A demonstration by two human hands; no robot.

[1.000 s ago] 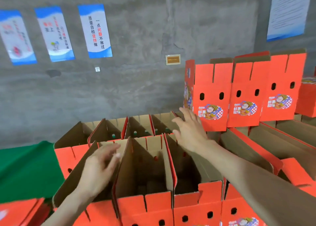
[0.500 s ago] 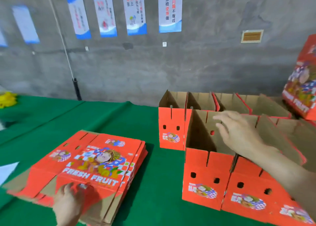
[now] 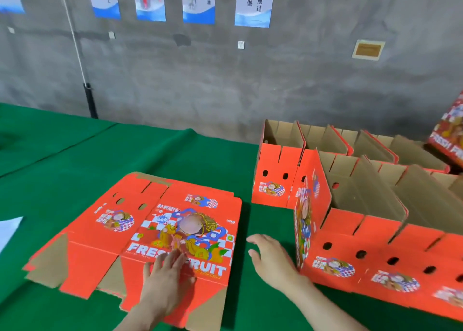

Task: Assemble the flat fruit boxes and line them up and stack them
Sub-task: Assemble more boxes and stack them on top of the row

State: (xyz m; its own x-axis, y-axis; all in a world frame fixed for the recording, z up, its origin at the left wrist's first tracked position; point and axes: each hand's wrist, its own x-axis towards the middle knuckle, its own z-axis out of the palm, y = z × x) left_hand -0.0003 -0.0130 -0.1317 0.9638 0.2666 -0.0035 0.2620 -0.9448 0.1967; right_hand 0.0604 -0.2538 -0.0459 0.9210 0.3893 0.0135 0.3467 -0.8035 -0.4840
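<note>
Several flat fruit boxes [image 3: 175, 220] lie piled on the green cloth [image 3: 125, 155] at left. The left hand [image 3: 165, 278] rests flat on the top one, fingers straight, gripping nothing. The right hand [image 3: 273, 263] hovers just beside the pile, fingers relaxed and empty. Assembled boxes [image 3: 350, 230] stand in rows at right.

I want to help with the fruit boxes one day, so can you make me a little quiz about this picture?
1. True or false: the left hand lies flat on the flat boxes.
2. The cloth on the table is: A green, B blue, C yellow?
3. Fill in: the right hand holds ____.
Key: 1 true; 2 A; 3 nothing.
</note>
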